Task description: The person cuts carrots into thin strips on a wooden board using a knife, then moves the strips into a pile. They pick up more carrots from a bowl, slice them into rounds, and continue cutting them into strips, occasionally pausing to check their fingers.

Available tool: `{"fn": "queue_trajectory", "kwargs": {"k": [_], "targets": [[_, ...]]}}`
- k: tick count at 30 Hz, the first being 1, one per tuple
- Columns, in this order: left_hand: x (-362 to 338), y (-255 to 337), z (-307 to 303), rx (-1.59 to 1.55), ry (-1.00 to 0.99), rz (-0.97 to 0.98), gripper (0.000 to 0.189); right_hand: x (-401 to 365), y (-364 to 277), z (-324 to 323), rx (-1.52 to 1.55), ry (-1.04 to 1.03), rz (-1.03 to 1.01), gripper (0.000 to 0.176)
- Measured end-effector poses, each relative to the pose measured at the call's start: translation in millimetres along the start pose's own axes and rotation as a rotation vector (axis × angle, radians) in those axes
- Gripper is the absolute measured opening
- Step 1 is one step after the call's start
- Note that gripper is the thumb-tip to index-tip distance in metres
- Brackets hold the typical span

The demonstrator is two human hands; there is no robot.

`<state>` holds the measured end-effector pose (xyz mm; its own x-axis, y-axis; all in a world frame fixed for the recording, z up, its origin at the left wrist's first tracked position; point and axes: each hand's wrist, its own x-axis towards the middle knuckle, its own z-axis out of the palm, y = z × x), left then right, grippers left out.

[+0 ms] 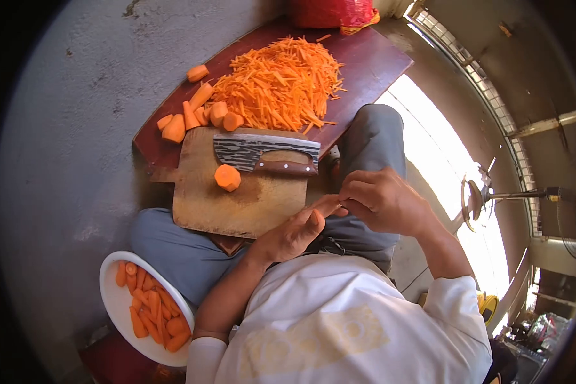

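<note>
My left hand (291, 235) is held over my lap, just past the near right corner of the wooden cutting board (237, 211). Its fingers are stretched out and the thumb stands apart. At its fingertips, my right hand (385, 200) is closed in a pinch; whatever is between those fingers, if anything, cannot be made out. A cleaver (269, 153) with a dark patterned blade and brown handle lies flat along the board's far side. Beside the blade sits a cut carrot piece (227, 178). Neither hand touches the cleaver or the carrot piece.
A heap of shredded carrot (281, 83) covers much of the dark red table (381, 57), with several carrot chunks (175, 128) at its left. Peeled carrots fill a white bowl (112, 307) at lower left. A red bag (333, 13) stands behind; a fan (480, 195) is right.
</note>
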<state>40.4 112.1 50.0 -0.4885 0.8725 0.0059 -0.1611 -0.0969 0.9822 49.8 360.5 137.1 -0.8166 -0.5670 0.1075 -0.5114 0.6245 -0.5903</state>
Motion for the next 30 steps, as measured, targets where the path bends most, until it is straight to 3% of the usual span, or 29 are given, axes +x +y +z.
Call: {"fn": "queue_trajectory", "kwargs": {"k": [5,11,14,17,20,24,27,30], "targets": [[23.1,19.6,2.4,0.093,-0.099,-0.055,0.118,-24.6,-8.2,-7.8,-0.108,0.099,0.084,0.019],[44.4,14.6,19.0,0.085,-0.152,0.024,0.120,-66.1,-3.5,11.1,0.099,0.426,0.265,0.011],[49.3,30.2,26.0,0.194,-0.143,0.029,0.120,-87.3,-1.9,27.2,0.438,0.578,0.471,0.011],[56.1,28.7,31.8,0.720,-0.078,0.101,0.116,-104.9,8.4,49.1,1.242,0.563,0.608,0.024],[61.7,18.4,38.6,0.791,-0.071,0.123,0.111,-93.8,-6.1,67.8,1.399,0.691,0.464,0.029],[74.5,8.0,44.4,1.086,-0.034,0.296,0.103,-89.5,-5.3,65.0,1.379,0.883,0.472,0.026],[85.7,-1.7,47.7,1.277,0.037,0.394,0.096,-96.6,-2.7,51.3,1.362,0.888,0.547,0.018],[89.7,-0.2,52.6,1.430,0.063,0.428,0.096,-114.5,11.6,56.2,1.434,0.870,0.495,0.013]]}}
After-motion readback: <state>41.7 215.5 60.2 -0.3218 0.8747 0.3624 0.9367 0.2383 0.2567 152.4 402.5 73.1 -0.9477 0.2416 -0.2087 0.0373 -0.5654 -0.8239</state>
